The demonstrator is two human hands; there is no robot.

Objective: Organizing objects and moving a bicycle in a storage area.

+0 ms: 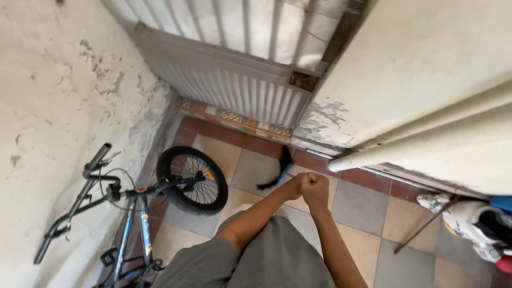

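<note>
While both arms are stretched forward over the grey shirt (pixel 277 256), the left hand (pixel 294 186) and the right hand (pixel 316 189) are held together at the centre of the view, knuckles touching. The right hand is curled into a closed fist; the left hand is pressed against it, fingers folded in as well. Whether anything is pinched inside either fist cannot be told.

A black and blue tool (pixel 277 173) is seen lying on the tiled floor (pixel 357 202) just beyond the hands, toward 11 o'clock from them; part of it is hidden behind the left hand, and contact with it cannot be judged.

At 9 o'clock from the hands, a blue bicycle (pixel 133 213) is leaned against the rough plastered wall (pixel 58 106), its handlebar (pixel 80 197) turned toward the wall and its front wheel (pixel 192 180) rested on the tiles. At 12 o'clock, a white ribbed metal gate (pixel 234 80) is closed off above a patterned threshold. At 3 o'clock, white shoes (pixel 469 221) and a thin rod (pixel 426 224) are set by a pale door (pixel 426 80).
</note>
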